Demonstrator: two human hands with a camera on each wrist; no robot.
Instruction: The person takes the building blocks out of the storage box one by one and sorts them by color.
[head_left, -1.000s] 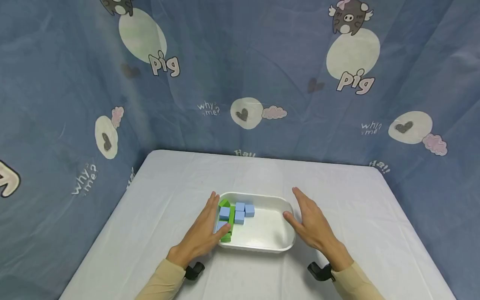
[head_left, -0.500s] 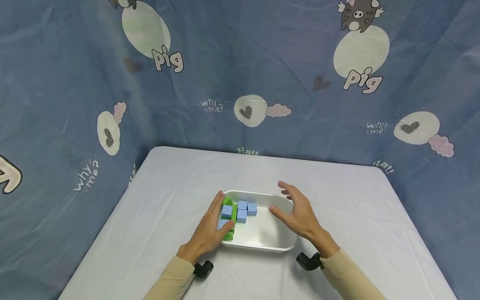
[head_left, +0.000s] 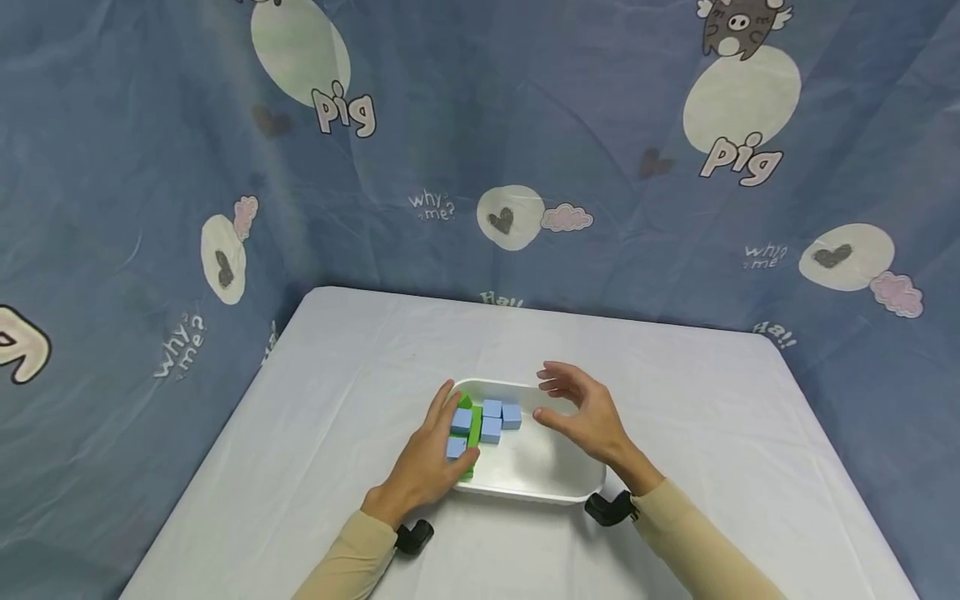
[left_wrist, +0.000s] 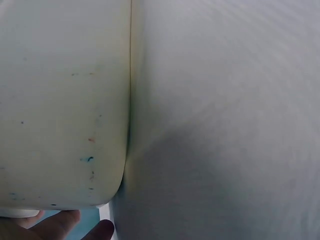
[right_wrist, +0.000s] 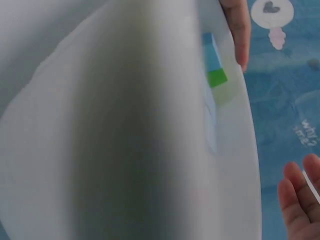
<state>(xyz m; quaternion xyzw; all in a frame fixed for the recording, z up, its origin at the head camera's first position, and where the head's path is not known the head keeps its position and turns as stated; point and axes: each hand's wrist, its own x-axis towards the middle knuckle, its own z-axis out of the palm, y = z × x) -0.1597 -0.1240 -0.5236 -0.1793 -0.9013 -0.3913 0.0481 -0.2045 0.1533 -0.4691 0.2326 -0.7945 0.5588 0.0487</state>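
Note:
A white rectangular tray [head_left: 517,497] sits on the table with blue cubes [head_left: 491,430] and green blocks [head_left: 475,425] grouped at its left end. My left hand [head_left: 423,462] rests at that end, its fingers straight along the outer wall and its thumb reaching over the blocks. In the left wrist view, fingertips [left_wrist: 57,225] show past the tray's speckled wall [left_wrist: 60,125]. Over the right half of the tray hovers my right hand [head_left: 588,417], thumb and fingers apart, holding nothing. The right wrist view shows its fingers [right_wrist: 297,195] beyond the tray rim [right_wrist: 252,130].
A white cloth covers the table [head_left: 360,358]. Behind and to the left hangs a blue curtain [head_left: 420,125] with pig and cloud prints. Black wrist cameras are worn on the left wrist [head_left: 414,537] and the right wrist [head_left: 609,508].
My right hand has moved left, from beside the tray's right rim to over the tray. The left hand stays at the left end. The head view has shifted slightly.

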